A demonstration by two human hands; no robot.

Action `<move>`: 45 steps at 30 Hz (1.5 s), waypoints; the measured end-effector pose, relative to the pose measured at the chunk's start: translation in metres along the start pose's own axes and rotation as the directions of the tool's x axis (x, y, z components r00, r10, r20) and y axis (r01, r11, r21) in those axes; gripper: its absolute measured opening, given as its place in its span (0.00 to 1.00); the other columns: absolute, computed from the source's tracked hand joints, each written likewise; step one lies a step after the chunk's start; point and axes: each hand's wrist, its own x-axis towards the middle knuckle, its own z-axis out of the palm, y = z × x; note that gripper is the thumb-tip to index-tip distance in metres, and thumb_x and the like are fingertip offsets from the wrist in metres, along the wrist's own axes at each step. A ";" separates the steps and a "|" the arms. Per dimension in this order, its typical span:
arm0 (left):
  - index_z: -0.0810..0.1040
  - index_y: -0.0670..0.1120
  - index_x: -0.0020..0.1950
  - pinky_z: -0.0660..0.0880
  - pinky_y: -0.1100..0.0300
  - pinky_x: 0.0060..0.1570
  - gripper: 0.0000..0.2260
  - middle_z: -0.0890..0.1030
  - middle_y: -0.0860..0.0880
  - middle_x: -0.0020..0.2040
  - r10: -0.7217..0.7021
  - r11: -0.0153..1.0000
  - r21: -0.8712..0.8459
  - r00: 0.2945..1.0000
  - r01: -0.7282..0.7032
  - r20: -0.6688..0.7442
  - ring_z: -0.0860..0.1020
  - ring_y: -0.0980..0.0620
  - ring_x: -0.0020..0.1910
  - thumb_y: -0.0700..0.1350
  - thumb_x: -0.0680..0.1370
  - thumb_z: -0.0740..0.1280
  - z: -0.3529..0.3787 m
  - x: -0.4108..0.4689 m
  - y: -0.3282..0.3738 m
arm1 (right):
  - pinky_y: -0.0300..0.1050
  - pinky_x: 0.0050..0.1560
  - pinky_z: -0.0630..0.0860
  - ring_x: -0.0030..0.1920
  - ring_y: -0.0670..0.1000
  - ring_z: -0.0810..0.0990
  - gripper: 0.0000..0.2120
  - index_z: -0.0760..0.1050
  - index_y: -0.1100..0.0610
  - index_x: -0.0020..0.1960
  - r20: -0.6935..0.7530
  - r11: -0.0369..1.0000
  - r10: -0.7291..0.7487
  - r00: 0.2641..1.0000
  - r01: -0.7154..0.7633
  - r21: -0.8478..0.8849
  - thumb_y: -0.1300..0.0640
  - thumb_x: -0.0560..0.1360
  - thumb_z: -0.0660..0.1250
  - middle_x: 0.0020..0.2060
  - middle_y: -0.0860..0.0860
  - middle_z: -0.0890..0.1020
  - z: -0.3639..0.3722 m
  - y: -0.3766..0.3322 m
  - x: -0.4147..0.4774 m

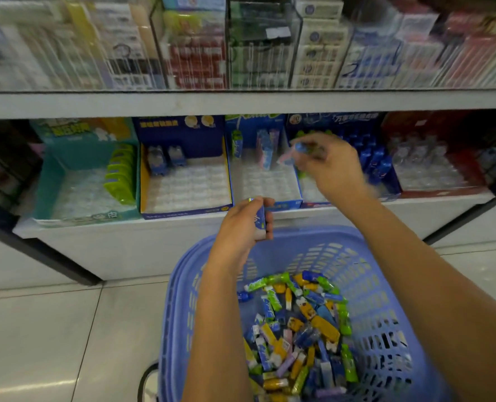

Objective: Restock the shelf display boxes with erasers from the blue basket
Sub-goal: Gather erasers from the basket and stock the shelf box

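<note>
While my right hand (332,166) pinches a small blue eraser (301,147), left hand (245,224) gripping a blue-white eraser (260,223), I'd seat it upright at the blue cardboard box's (284,203) back edge.

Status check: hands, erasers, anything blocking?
Left hand holds blue-sleeved eraser above blue plastic basket. Right hand pinches small blue eraser over blue cardboard display boxes. Nothing blocking.

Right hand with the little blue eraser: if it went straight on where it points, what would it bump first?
Probably the upright erasers at the back of the blue display box. The right hand is blurred, so depth is uncertain.
</note>
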 end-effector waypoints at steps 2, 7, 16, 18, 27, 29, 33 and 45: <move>0.79 0.44 0.44 0.73 0.62 0.28 0.14 0.75 0.48 0.32 0.011 1.000 0.005 1.000 -0.011 -0.028 0.72 0.53 0.29 0.44 0.83 0.56 -0.002 0.001 0.001 | 0.27 0.39 0.73 0.40 0.48 0.77 0.08 0.78 0.59 0.52 0.046 0.985 -0.056 0.997 0.063 -0.158 0.62 0.73 0.70 0.42 0.50 0.79 0.009 0.001 0.020; 0.79 0.48 0.46 0.67 0.64 0.24 0.14 0.74 0.52 0.30 0.094 0.992 0.093 0.988 -0.083 -0.121 0.69 0.56 0.24 0.50 0.83 0.56 -0.011 0.002 0.002 | 0.35 0.48 0.73 0.43 0.45 0.76 0.10 0.78 0.61 0.52 0.146 0.934 -0.093 0.985 0.137 -0.330 0.61 0.71 0.72 0.48 0.54 0.83 0.025 0.007 0.047; 0.80 0.47 0.44 0.61 0.66 0.20 0.21 0.73 0.52 0.27 0.084 0.996 0.041 0.985 -0.079 -0.150 0.65 0.57 0.20 0.55 0.83 0.52 -0.012 0.003 0.003 | 0.32 0.46 0.70 0.46 0.44 0.76 0.11 0.78 0.58 0.53 0.354 0.883 -0.020 0.935 0.183 -0.433 0.59 0.72 0.72 0.47 0.50 0.80 0.018 0.001 0.065; 0.80 0.47 0.44 0.61 0.65 0.20 0.20 0.74 0.52 0.27 0.077 0.997 0.019 0.985 -0.075 -0.154 0.66 0.57 0.21 0.53 0.83 0.53 -0.010 0.005 0.004 | 0.34 0.47 0.70 0.46 0.45 0.76 0.10 0.79 0.58 0.52 0.367 0.890 -0.009 0.930 0.174 -0.420 0.58 0.72 0.72 0.47 0.50 0.81 0.021 0.000 0.064; 0.83 0.43 0.47 0.64 0.65 0.22 0.18 0.78 0.50 0.32 0.076 0.981 -0.169 0.990 -0.096 -0.119 0.68 0.57 0.24 0.44 0.82 0.53 -0.010 0.006 0.004 | 0.32 0.45 0.65 0.51 0.53 0.79 0.09 0.82 0.60 0.51 0.283 0.883 -0.009 0.959 0.141 -0.448 0.57 0.73 0.70 0.50 0.56 0.82 0.029 0.000 0.055; 0.83 0.42 0.46 0.63 0.65 0.22 0.18 0.78 0.49 0.32 0.069 0.981 -0.172 0.990 -0.089 -0.119 0.68 0.57 0.25 0.43 0.81 0.54 -0.010 0.005 0.004 | 0.33 0.46 0.68 0.49 0.51 0.78 0.11 0.81 0.58 0.53 0.254 0.871 -0.030 0.967 0.150 -0.468 0.55 0.73 0.70 0.47 0.53 0.80 0.030 -0.008 0.051; 0.83 0.44 0.47 0.67 0.65 0.25 0.16 0.80 0.49 0.35 0.119 0.984 -0.121 0.988 -0.131 -0.103 0.70 0.57 0.27 0.44 0.82 0.56 -0.010 0.003 0.004 | 0.32 0.45 0.76 0.43 0.43 0.80 0.08 0.82 0.50 0.48 0.501 0.998 0.014 0.865 0.016 -0.057 0.51 0.69 0.74 0.40 0.44 0.83 0.024 -0.031 0.025; 0.78 0.49 0.58 0.76 0.65 0.55 0.10 0.82 0.54 0.51 0.428 0.896 0.225 0.879 -0.383 -0.208 0.80 0.58 0.52 0.48 0.81 0.59 -0.005 0.007 0.006 | 0.23 0.44 0.73 0.38 0.34 0.79 0.07 0.81 0.52 0.47 0.381 0.999 -0.033 0.924 0.014 0.053 0.60 0.71 0.73 0.41 0.45 0.83 0.024 -0.034 0.028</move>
